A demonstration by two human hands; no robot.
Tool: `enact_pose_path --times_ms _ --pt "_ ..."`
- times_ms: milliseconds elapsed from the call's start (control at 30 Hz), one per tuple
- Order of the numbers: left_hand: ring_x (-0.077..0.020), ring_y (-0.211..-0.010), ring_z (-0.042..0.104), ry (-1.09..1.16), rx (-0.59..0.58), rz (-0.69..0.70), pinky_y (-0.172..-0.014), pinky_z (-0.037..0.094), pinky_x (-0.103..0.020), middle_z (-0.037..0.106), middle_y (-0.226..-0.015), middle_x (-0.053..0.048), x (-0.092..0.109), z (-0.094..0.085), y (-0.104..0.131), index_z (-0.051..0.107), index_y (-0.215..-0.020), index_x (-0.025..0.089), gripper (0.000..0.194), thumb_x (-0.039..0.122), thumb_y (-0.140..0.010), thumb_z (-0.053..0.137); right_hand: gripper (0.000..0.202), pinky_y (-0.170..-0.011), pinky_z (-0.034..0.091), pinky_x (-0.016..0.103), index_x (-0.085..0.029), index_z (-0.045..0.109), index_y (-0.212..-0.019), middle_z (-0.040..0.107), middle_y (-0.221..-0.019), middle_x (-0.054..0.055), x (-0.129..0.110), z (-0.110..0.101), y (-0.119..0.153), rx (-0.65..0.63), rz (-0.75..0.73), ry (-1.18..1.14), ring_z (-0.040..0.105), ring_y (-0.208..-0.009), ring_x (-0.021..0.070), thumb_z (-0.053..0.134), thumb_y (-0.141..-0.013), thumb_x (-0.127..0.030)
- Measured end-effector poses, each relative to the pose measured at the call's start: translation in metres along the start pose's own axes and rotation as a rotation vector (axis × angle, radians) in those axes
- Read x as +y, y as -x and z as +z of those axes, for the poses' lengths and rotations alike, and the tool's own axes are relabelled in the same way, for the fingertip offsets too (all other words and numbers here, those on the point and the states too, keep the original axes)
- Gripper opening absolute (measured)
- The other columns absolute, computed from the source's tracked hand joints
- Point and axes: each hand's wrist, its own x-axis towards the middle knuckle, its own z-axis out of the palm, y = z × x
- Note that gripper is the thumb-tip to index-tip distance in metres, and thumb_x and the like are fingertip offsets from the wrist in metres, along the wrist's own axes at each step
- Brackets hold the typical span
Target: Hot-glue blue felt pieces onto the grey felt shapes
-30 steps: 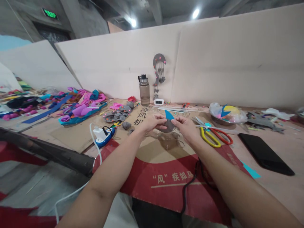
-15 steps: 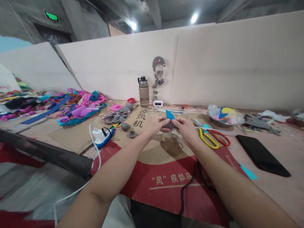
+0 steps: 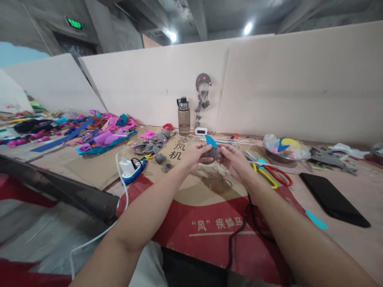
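My left hand (image 3: 197, 156) is closed on a small grey felt piece (image 3: 210, 154), with a blue pointed piece (image 3: 211, 141) sticking up from it. My right hand (image 3: 231, 158) is at the right edge of the grey piece, its fingers pinched together; what they hold is too small to make out. Thin grey thread (image 3: 223, 175) lies loosely below the hands on the cardboard (image 3: 191, 193). Close to my right wrist are scissors with red handles (image 3: 278, 175) and a yellow-handled pair (image 3: 266, 177).
A bottle (image 3: 184, 117) and a small white clock (image 3: 201, 131) stand behind the hands. Grey felt pieces, yarn balls (image 3: 160, 158) and a power strip (image 3: 133, 172) lie left. A bowl (image 3: 283, 156) and a black phone (image 3: 333, 199) are right.
My right hand has drawn slightly away from the blue piece to the side of the grey one. The blue piece now tilts further left, and the view has shifted slightly.
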Motion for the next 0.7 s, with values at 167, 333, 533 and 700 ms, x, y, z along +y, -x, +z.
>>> enact_pose_path --times_ms 167,333,533,700 --pt "-0.0114 -0.068 0.067 0.064 0.07 0.044 -0.065 0.059 -0.026 0.07 -0.079 -0.004 0.005 -0.004 0.0 0.066 -0.083 0.011 0.011 0.017 -0.081 0.075 0.048 -0.06 0.044 0.028 -0.022 0.059 -0.078 0.054 -0.066 -0.004 0.005 -0.009 -0.006 0.15 -0.068 0.085 0.048 -0.059 0.011 0.081 -0.057 -0.059" --pt "-0.0121 -0.07 0.068 0.074 0.068 0.047 -0.07 0.061 -0.029 0.071 -0.082 -0.006 0.002 -0.004 -0.001 0.065 -0.083 0.011 0.016 0.023 -0.082 0.076 0.048 -0.061 0.044 0.03 -0.023 0.059 -0.074 0.053 -0.063 -0.002 0.008 -0.013 -0.007 0.236 -0.154 0.2 0.049 -0.06 0.0139 0.066 -0.07 -0.07" --pt "-0.0121 -0.07 0.068 0.006 -0.023 0.045 -0.066 0.059 -0.026 0.071 -0.082 -0.005 -0.002 0.002 0.0 0.068 -0.086 0.01 0.023 0.021 -0.073 0.083 0.037 -0.077 0.045 0.032 -0.02 0.062 -0.086 0.065 -0.086 0.002 0.005 -0.002 -0.003 0.131 -0.231 0.368 0.057 -0.079 0.0163 0.066 -0.073 -0.055" --pt "-0.0103 -0.065 0.065 -0.07 -0.034 0.049 -0.062 0.057 -0.022 0.068 -0.077 -0.003 -0.002 0.006 0.004 0.068 -0.082 0.01 0.026 0.019 -0.065 0.086 0.027 -0.069 0.04 0.031 -0.02 0.061 -0.073 0.059 -0.069 -0.001 0.002 0.002 0.0 0.099 -0.229 0.456 0.05 -0.068 0.015 0.064 -0.071 -0.047"
